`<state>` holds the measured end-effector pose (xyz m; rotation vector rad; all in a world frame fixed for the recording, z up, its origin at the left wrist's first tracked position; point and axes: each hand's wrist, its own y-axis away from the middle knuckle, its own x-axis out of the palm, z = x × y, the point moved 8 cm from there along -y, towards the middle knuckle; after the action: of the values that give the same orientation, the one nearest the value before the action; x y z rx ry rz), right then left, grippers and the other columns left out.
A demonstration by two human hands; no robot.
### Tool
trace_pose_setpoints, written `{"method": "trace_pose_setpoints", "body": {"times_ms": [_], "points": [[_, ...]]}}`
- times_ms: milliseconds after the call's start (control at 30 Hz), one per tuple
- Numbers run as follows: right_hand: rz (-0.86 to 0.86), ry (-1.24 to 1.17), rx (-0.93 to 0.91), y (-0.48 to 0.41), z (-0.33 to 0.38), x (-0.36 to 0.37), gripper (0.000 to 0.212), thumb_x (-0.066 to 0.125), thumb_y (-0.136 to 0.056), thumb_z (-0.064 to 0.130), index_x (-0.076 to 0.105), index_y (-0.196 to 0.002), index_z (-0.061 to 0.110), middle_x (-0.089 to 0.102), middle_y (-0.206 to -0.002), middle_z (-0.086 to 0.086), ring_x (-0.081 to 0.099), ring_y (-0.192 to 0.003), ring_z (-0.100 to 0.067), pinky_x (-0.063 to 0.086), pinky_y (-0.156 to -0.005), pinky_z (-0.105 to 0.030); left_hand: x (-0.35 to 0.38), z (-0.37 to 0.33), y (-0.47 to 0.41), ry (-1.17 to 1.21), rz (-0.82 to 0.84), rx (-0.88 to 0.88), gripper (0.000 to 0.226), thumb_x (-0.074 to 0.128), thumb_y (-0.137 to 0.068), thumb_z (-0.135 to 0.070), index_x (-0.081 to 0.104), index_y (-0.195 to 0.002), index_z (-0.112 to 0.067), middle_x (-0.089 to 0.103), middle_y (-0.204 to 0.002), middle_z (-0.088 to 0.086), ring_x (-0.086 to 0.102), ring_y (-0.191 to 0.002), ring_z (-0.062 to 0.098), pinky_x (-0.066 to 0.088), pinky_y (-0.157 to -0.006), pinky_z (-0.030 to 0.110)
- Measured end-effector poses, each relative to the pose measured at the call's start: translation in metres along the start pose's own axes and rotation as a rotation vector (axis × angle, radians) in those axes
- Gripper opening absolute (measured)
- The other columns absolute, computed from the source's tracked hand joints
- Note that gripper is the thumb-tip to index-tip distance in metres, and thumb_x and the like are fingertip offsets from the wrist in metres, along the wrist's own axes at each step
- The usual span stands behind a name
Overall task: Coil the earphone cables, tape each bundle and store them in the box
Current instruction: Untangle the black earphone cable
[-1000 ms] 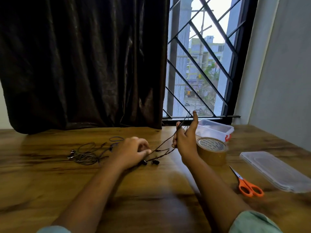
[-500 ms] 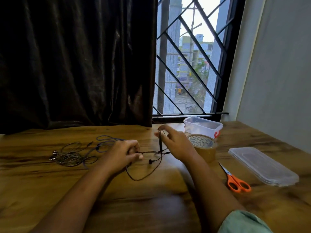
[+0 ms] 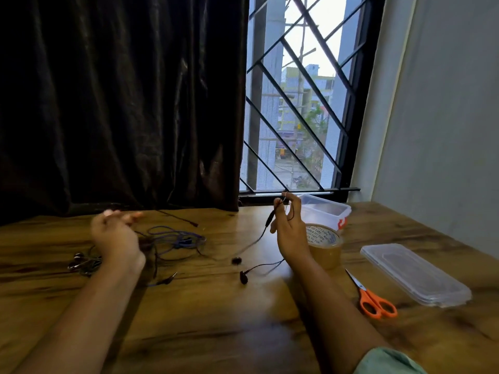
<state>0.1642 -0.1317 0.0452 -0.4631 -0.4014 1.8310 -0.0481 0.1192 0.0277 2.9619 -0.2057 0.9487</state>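
My right hand (image 3: 289,228) is raised above the wooden table and pinches a black earphone cable (image 3: 259,237) near its inline remote; the two black earbuds (image 3: 243,276) lie on the table below. My left hand (image 3: 116,238) is blurred, lifted over a tangle of purple earphone cable (image 3: 175,238); a thin dark cable runs from near its fingers, but I cannot tell if it holds it. Another tangled earphone (image 3: 83,263) lies at the left. A clear plastic box (image 3: 324,211) stands behind a roll of brown tape (image 3: 324,247).
The clear box lid (image 3: 415,273) lies at the right, with orange-handled scissors (image 3: 375,300) beside it. A dark curtain (image 3: 121,103) and barred window (image 3: 297,103) stand behind the table's far edge. A grey wall (image 3: 445,130) bounds the right side.
My right hand has risen with the black cable, and the earbuds now lie spread on the table. My left hand has swung left and up, away from the right hand. The view shifted.
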Motion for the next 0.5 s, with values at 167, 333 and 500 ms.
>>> {"method": "trace_pose_setpoints", "body": {"times_ms": [167,333,500], "points": [[0.091,-0.242,0.107,0.005,0.003,0.017,0.016,0.031,-0.103,0.030,0.045,-0.096,0.030,0.051,-0.066,-0.010,0.036,-0.038,-0.004,0.028,-0.038,-0.013,0.029,-0.001,0.016,-0.199,0.297,0.031,0.023,0.037,-0.100,-0.013,0.054,-0.085,-0.016,0.049,-0.068,0.002,0.048,-0.051,0.014,0.047,-0.055,0.026],[0.108,-0.404,0.137,0.001,0.010,0.017,0.010,0.052,-0.096,0.033,0.051,-0.106,0.030,0.046,-0.068,0.004,0.033,-0.043,-0.004,0.026,-0.039,-0.014,0.071,0.024,0.065,-1.014,0.900,0.342,0.022,0.050,-0.093,-0.012,0.065,-0.079,-0.021,0.062,-0.078,0.002,0.057,-0.067,0.020,0.049,-0.056,0.031],[0.170,-0.257,-0.067,0.005,0.029,0.021,0.039,0.068,-0.086,0.018,0.053,-0.122,0.021,0.054,-0.076,0.002,0.056,-0.067,0.000,0.047,-0.062,-0.013,0.086,0.043,0.118,-0.779,1.065,0.328,0.020,0.060,-0.084,-0.050,0.065,-0.095,-0.033,0.067,-0.095,-0.008,0.061,-0.089,0.004,0.050,-0.078,0.026]]}}
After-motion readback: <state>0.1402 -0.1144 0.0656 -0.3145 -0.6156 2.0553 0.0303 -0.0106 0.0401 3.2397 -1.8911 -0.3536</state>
